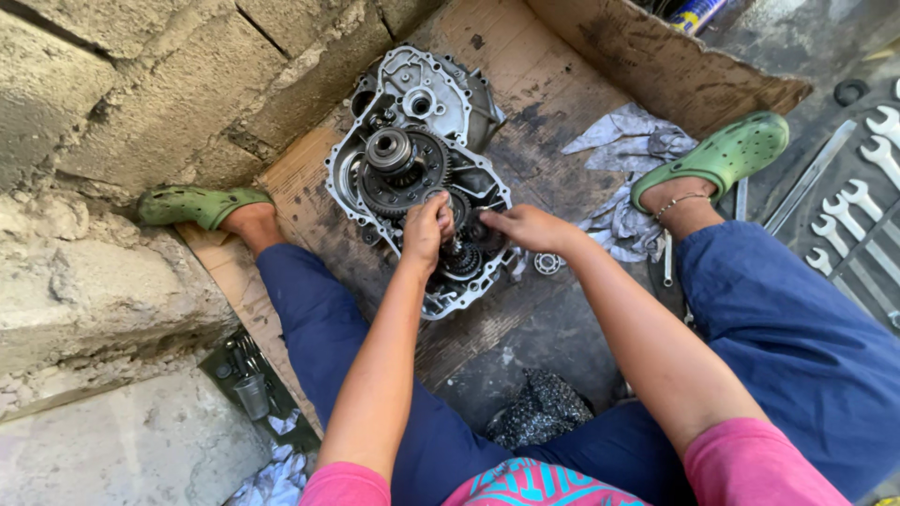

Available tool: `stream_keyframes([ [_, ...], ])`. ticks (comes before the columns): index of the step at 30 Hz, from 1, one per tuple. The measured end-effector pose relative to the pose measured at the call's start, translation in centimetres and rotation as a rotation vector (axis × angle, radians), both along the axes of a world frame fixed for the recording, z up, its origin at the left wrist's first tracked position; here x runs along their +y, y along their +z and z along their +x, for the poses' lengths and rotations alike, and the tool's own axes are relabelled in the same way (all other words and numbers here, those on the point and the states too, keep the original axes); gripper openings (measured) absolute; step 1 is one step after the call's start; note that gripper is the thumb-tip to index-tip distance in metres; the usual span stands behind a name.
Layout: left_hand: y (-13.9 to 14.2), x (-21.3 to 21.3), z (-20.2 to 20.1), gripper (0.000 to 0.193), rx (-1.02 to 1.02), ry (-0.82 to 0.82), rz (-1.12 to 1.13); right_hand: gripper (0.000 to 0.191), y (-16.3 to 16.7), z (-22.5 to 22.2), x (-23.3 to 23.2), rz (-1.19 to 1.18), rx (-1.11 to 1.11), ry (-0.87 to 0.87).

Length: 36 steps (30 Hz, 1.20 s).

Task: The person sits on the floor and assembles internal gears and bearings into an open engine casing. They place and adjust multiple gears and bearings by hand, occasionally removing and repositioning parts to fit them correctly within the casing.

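Note:
An open aluminium gearbox case (352, 169) lies on stained cardboard between my legs, with dark gears and a shaft (392, 150) standing in it. My left hand (427, 228) is closed around a gear set in the lower part of the case. My right hand (527, 227) reaches in from the right, fingers pointing at the same gears and touching them. What lies under the two hands is hidden. A small bearing ring (547, 263) rests on the cardboard just right of the case.
Rough stone blocks (112, 122) rise at the left. Crumpled grey rags (623, 141) lie right of the case. Several spanners (858, 201) lie in a row at far right. A dark tray with a small cup (251, 394) sits at lower left. My feet wear green clogs (727, 150).

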<state>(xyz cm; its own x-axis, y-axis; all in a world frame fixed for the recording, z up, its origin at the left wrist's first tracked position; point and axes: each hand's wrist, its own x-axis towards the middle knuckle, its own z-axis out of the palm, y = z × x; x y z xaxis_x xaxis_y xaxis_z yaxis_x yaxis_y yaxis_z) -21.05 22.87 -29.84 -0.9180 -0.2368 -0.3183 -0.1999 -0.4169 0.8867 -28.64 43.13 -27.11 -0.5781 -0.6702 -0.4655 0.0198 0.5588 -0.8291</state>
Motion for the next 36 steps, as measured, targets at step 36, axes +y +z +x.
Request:
stream_keyframes([
  [36,-1.7,0.1,0.3,0.047,0.003,0.127,0.042,0.040,-1.7,0.1,-3.2,0.085,0.808,0.146],
])
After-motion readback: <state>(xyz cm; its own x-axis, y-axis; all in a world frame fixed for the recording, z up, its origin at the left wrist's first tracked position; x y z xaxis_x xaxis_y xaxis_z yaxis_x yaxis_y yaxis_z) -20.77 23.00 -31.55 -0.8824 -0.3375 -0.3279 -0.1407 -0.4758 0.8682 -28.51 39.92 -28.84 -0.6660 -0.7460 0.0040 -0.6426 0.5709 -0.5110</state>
